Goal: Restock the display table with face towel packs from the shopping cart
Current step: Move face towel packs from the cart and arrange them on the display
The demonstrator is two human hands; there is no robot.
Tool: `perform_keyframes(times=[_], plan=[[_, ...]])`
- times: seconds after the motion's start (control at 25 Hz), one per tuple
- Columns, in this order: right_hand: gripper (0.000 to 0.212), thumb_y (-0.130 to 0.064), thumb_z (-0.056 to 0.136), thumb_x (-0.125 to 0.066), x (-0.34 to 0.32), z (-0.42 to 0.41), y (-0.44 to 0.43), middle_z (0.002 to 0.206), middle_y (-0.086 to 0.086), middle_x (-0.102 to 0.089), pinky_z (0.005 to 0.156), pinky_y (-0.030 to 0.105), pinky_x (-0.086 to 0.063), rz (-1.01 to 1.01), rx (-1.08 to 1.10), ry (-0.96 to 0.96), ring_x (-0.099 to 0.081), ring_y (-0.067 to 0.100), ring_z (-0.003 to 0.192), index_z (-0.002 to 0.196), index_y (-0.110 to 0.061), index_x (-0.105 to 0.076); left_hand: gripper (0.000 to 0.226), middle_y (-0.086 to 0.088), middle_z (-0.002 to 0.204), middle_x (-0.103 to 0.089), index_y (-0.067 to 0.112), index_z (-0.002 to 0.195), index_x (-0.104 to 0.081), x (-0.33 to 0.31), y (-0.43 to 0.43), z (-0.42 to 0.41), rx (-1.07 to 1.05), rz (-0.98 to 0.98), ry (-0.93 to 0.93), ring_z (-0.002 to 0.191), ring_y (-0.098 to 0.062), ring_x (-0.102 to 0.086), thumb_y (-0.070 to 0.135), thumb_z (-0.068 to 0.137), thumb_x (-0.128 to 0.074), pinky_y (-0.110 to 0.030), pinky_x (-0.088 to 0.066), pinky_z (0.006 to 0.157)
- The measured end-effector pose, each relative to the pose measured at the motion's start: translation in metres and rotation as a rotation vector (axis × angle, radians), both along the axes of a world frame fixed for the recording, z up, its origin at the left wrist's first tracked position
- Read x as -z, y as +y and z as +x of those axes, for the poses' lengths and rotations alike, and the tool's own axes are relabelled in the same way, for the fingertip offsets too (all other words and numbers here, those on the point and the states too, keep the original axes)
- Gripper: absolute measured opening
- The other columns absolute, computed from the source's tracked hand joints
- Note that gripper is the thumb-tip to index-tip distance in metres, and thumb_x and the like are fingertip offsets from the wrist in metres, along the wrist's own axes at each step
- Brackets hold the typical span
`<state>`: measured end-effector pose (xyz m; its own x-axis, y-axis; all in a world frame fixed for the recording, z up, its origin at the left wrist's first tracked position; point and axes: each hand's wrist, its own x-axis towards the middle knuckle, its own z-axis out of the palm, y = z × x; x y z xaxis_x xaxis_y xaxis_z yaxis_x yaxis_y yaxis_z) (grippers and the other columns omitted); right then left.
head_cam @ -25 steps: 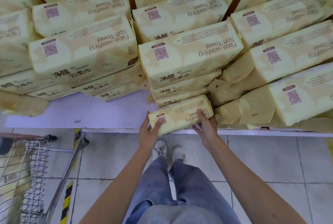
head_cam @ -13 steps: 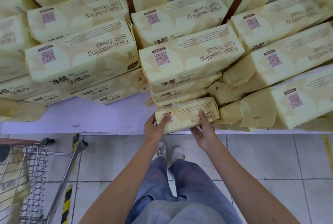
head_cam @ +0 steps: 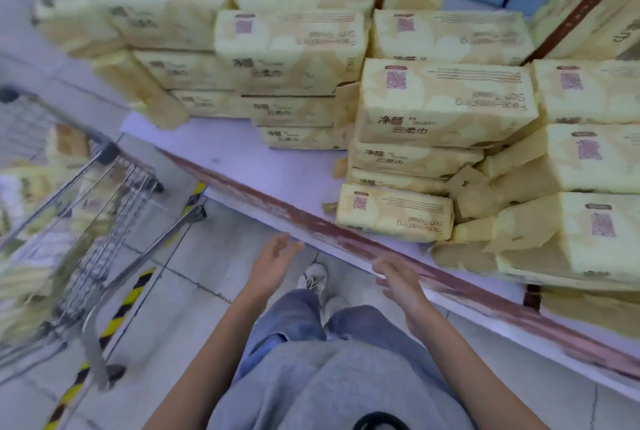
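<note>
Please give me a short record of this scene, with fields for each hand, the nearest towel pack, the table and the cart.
left hand: open, empty, over the floor near the table edge
right hand: open, empty, near the table edge
front pack: lies flat at the near edge of the display table, in front of a stack; no hand touches it
stacks: many face towel packs, piled several high
shopping cart: on the person's left, with cart packs inside, blurred

Shopping cart (head_cam: 104,239), left of display table (head_cam: 221,152), being cropped by frame edge and smeared by blur; face towel packs (head_cam: 27,183) inside being rendered unreadable.
</note>
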<state>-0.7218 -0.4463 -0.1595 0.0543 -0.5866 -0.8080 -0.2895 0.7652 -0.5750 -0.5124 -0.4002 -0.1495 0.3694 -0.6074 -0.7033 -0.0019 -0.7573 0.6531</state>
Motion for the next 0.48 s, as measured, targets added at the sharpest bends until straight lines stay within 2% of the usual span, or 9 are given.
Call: perform_keyframes(times=[0.16, 0.36, 0.48], plan=[[0.029, -0.027, 0.092, -0.057, -0.003, 0.016, 0.016, 0.125, 0.003, -0.057, 0.091, 0.028, -0.038, -0.127, -0.405, 0.042, -0.054, 0.019, 0.112, 0.119, -0.017, -0.056, 0.044, -0.007, 0.135, -0.052, 0.011, 0.134, -0.048, -0.01, 0.081, -0.01, -0.271, -0.024, 0.047, 0.11, -0.009, -0.046, 0.022, 0.093, -0.058, -0.02, -0.032, 0.088], [0.044, -0.027, 0.093, -0.058, -0.008, 0.069, 0.04, 0.11, -0.006, -0.056, 0.085, 0.024, -0.033, -0.16, -0.818, -0.009, -0.05, 0.012, 0.103, 0.134, -0.017, -0.048, 0.033, -0.01, 0.134, -0.053, 0.011, 0.128, -0.051, -0.004, 0.179, -0.019, -0.637, -0.011, 0.074, 0.119, -0.02, -0.05, 0.018, 0.095, -0.054, -0.032, -0.036, 0.095], [0.045, -0.027, 0.093, -0.059, -0.009, 0.108, 0.05, 0.127, 0.003, -0.054, 0.083, 0.022, -0.034, -0.26, -0.997, -0.019, -0.049, 0.011, 0.103, 0.136, -0.017, -0.048, 0.03, -0.011, 0.135, -0.053, 0.016, 0.126, -0.051, 0.004, 0.222, -0.016, -0.851, 0.018, 0.092, 0.121, -0.025, -0.051, 0.02, 0.096, -0.053, -0.035, -0.038, 0.096]])
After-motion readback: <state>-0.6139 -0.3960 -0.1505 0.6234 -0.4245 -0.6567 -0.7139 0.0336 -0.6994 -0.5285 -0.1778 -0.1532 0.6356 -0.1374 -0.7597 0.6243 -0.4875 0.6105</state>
